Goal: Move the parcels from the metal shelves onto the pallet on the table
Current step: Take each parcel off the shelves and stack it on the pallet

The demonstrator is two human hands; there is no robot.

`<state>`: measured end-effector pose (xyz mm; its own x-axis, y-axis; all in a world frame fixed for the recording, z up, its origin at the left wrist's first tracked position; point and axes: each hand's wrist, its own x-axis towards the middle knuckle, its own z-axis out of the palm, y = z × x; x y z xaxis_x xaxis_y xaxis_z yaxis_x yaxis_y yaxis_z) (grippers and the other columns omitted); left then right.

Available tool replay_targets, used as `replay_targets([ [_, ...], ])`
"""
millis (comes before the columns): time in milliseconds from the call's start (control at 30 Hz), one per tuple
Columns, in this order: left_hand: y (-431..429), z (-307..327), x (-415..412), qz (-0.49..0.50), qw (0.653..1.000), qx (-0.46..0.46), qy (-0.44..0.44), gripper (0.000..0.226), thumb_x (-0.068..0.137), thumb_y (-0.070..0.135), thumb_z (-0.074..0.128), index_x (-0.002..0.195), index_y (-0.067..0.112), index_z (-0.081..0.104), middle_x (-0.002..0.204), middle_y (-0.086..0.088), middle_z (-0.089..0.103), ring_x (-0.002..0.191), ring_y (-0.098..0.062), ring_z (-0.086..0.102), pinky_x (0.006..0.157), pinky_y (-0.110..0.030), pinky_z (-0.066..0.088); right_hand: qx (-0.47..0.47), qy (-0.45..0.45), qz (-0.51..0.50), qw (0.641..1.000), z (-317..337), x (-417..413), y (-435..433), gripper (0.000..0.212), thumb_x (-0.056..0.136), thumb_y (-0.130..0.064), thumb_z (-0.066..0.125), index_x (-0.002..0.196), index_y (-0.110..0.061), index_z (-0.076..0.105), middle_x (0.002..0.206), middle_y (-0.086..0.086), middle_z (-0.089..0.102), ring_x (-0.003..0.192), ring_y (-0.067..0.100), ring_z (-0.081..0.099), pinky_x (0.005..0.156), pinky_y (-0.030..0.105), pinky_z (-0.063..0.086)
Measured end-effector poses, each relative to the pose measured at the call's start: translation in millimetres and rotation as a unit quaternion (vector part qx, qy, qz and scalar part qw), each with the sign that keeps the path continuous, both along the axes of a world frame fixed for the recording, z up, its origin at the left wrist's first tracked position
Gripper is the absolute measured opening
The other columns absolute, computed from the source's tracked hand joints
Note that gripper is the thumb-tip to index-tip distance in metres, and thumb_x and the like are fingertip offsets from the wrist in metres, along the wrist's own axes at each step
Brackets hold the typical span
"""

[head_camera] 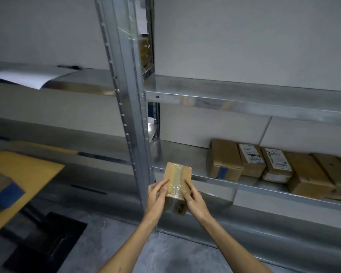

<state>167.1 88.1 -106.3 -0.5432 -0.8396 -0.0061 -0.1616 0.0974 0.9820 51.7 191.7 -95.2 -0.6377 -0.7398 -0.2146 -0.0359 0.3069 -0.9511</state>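
A small brown cardboard parcel (177, 181), taped along its top, is held in front of the lower metal shelf (187, 160), just right of the shelf's upright post. My left hand (157, 196) grips its left side and my right hand (193, 199) grips its right side. Several more brown parcels (223, 160) stand in a row on the same shelf further right, two of them with white labels (251, 154). At the far left edge lies a flat brown cardboard surface (28, 170) with a blue-taped box (3, 191) on it.
A galvanised upright post (126, 95) rises just left of the held parcel. The upper shelf (244, 95) on the right is bare. A white sheet (26, 78) lies on the left upper shelf. Grey floor with a dark mat (47, 243) lies below.
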Motion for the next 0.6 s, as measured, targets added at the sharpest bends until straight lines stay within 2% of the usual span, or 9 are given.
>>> replay_targets([
  [167,32.4,24.3,74.3,0.080,0.996,-0.007,0.038,0.026,0.101,0.020,0.054,0.118,0.035,0.066,0.124,0.001,0.050,0.111,-0.003,0.055,0.081,0.001,0.039,-0.055,0.007,0.040,0.998,12.8,65.1,-0.3,0.045,0.103,-0.031,0.047,0.146,-0.041,0.038,0.149,0.007,0.039,0.134,0.021,0.042,0.115,0.045,0.035],
  [300,36.2,39.5,133.9,0.118,0.992,-0.030,0.023,0.027,0.102,0.021,0.052,0.123,0.034,0.063,0.128,-0.001,0.049,0.113,-0.001,0.052,0.086,-0.001,0.038,-0.086,0.015,0.082,0.993,27.4,116.3,-9.3,0.045,0.102,-0.030,0.050,0.146,-0.035,0.041,0.148,0.004,0.042,0.130,0.016,0.044,0.113,0.038,0.036],
  [400,31.5,51.7,178.5,0.145,0.988,-0.033,0.026,0.029,0.103,0.022,0.050,0.126,0.035,0.060,0.131,-0.002,0.048,0.117,-0.005,0.051,0.095,-0.011,0.038,-0.104,0.016,0.123,0.987,39.8,154.2,-23.1,0.045,0.102,-0.031,0.051,0.146,-0.034,0.043,0.149,0.003,0.042,0.133,0.018,0.043,0.114,0.044,0.037],
  [500,24.2,61.5,226.0,0.166,0.985,-0.026,0.023,0.031,0.103,0.024,0.050,0.131,0.035,0.057,0.134,0.000,0.048,0.123,-0.009,0.050,0.109,-0.029,0.040,-0.122,0.009,0.173,0.977,51.1,193.4,-39.8,0.043,0.102,-0.031,0.050,0.145,-0.031,0.045,0.148,0.001,0.044,0.130,0.016,0.047,0.111,0.040,0.041],
  [600,10.6,72.5,279.7,0.197,0.980,-0.020,0.031,0.034,0.103,0.022,0.051,0.135,0.031,0.055,0.138,0.001,0.047,0.126,-0.011,0.050,0.109,-0.031,0.042,-0.130,-0.006,0.226,0.965,64.2,238.1,-62.3,0.040,0.102,-0.028,0.050,0.143,-0.029,0.049,0.145,0.000,0.048,0.128,0.016,0.050,0.110,0.041,0.042],
])
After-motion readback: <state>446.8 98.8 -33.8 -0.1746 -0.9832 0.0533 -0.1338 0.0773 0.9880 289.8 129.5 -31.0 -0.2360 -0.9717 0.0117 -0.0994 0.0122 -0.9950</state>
